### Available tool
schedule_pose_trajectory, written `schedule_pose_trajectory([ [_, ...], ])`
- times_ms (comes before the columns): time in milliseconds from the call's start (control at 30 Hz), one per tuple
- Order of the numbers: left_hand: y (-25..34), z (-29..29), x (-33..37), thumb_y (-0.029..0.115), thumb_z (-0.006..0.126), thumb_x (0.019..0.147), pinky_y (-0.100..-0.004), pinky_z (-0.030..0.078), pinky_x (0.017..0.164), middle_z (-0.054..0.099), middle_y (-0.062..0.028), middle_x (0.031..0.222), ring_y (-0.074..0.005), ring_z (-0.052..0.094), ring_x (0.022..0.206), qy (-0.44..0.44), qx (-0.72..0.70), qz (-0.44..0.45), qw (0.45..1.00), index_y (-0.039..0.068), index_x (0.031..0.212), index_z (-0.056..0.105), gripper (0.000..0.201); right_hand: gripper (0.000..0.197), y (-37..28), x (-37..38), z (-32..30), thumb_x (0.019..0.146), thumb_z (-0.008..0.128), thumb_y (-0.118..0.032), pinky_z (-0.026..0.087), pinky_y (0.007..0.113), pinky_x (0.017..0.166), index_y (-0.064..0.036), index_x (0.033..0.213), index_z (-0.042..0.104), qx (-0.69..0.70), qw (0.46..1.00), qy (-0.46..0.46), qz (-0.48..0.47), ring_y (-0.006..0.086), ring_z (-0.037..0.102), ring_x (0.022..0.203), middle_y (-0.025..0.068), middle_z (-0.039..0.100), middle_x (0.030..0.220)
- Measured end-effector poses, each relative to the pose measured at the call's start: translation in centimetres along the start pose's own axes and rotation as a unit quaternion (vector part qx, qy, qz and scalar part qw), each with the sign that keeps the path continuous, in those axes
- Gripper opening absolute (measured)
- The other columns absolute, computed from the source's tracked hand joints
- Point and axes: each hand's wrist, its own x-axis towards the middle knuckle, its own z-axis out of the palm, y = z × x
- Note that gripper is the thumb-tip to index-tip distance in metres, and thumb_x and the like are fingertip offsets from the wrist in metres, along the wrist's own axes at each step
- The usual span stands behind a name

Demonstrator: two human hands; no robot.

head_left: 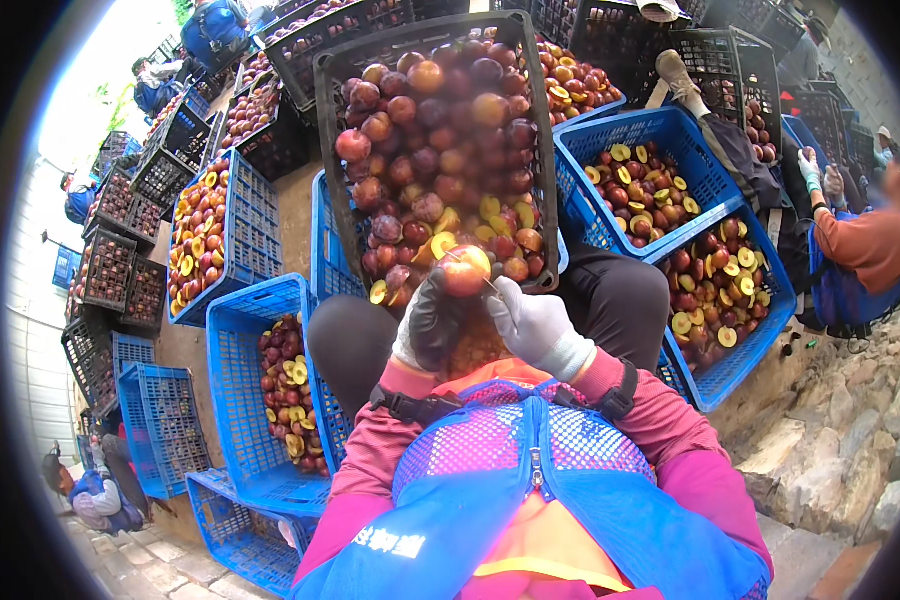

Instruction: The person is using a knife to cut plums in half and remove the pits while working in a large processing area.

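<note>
My left hand (432,322), in a glove with a dark coated palm, is closed around a red-and-yellow plum (466,271). Close by on the right, my right hand (542,328) wears a pale grey glove. Its fingers are pinched together at the plum's side, where a thin, short piece shows that I cannot make out. Both hands are above my lap, at the near edge of a black crate (332,190). Whole dark plums (425,150) fill most of this crate, and some yellow-fleshed cut plums (508,212) lie at its near end.
Blue crates of cut plums stand on my left (255,300) and right (610,240), near my knees. Black crates (260,150) full of plums are stacked beyond. A person in an orange top (865,250) sits at the right. Stone paving (840,430) lies at the lower right.
</note>
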Motion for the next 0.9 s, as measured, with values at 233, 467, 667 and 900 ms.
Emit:
schedule_pose_trajectory([
  [233,0.6,1.2,-0.5,0.041,0.075,0.106,-0.0349,0.055,0.103,0.069,-0.0095,0.129,-0.0190,0.067,0.115,0.072,0.434,0.107,0.891,0.002,0.144,0.060,0.056,0.030,0.7,-0.2,1.6,0.108,0.067,-0.027,0.052,0.050,0.050,-0.0044,0.128,0.065,-0.043,0.999,-0.020,0.012,0.0378,0.069,0.056,0.0149,0.068,0.066],
  [467,-0.6,-3.2,1.1,0.055,0.056,0.113,-0.0309,0.055,0.081,0.069,-0.0039,0.107,-0.0172,0.066,0.094,0.108,0.120,-0.054,0.985,0.010,0.128,0.067,0.049,0.031,0.9,-2.0,2.8,0.107,0.068,-0.030,0.049,0.048,0.046,-0.0059,0.125,0.064,-0.116,0.993,-0.034,-0.011,0.0344,0.067,0.052,0.0114,0.067,0.064],
  [667,-1.4,-2.3,0.7,0.053,0.066,0.110,-0.0328,0.055,0.098,0.070,-0.0063,0.122,-0.0188,0.067,0.109,0.116,0.534,0.218,0.809,0.004,0.133,0.065,0.054,0.023,0.5,-1.6,2.3,0.110,0.064,-0.031,0.050,0.051,0.048,-0.0080,0.111,0.061,-0.087,0.995,-0.055,0.018,0.0369,0.068,0.054,0.0135,0.067,0.064],
  [900,-2.4,-11.0,2.0,0.030,0.083,0.099,-0.0379,0.058,0.091,0.073,-0.0122,0.115,-0.0246,0.071,0.102,0.157,0.236,0.024,0.959,-0.001,0.144,0.056,0.060,0.044,0.6,-3.0,2.8,0.103,0.070,-0.028,0.052,0.048,0.049,-0.0007,0.137,0.061,-0.121,0.990,-0.056,-0.044,0.0345,0.070,0.056,0.0134,0.072,0.074],
])
